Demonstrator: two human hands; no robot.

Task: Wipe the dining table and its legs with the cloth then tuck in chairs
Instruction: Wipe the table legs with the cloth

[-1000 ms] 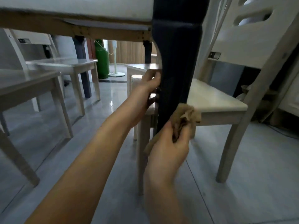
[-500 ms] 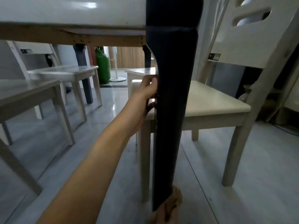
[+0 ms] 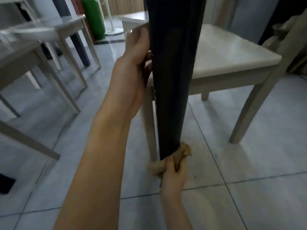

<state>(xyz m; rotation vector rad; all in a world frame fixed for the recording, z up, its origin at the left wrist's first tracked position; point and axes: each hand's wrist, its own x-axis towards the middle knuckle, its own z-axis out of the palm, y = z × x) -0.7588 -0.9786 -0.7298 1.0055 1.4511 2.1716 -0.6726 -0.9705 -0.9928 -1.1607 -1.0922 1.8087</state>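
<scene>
wiping table leg (image 3: 172, 83), leg-cleaning step: right hand (image 3: 173, 175) grips cloth (image 3: 180, 154) bunched at its foot, left hand (image 3: 132, 63) clasps it above; next likely an upward stroke.

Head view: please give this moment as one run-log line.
step: wipe table leg | left hand: grips leg higher up | right hand: holds cloth at leg's bottom | chair: behind leg

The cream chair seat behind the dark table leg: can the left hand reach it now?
Probably yes. The left hand grips the table leg right beside the chair seat, with nothing between; it need only let go.
</scene>
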